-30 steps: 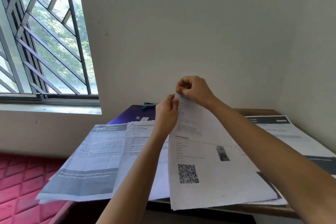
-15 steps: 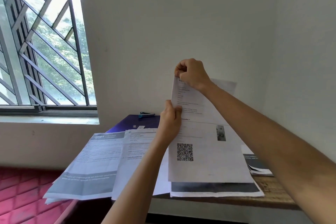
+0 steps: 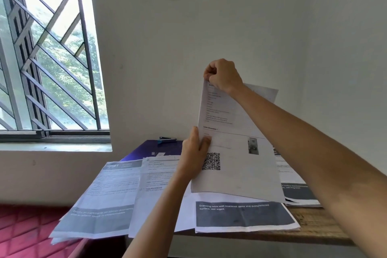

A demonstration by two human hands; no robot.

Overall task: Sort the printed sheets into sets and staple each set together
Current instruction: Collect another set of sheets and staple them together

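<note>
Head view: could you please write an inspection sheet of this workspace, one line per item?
Surface: wooden table, mostly covered by paper.
Job's things: held sheets, QR code in front, raised upright; loose sheets spread over the table, some overhanging its near edge; stapler at the far edge on a purple folder.
Clutter: nothing seen.
Hands: left hand grips the held sheets' left edge; right hand pinches their top corner.
Cables: nothing seen.
Surroundings: white wall; barred window at left; red quilted surface below left.

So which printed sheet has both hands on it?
The upright QR-code sheet: right hand pinches its top corner, left hand holds its left edge; table sheets lie flat.
</note>
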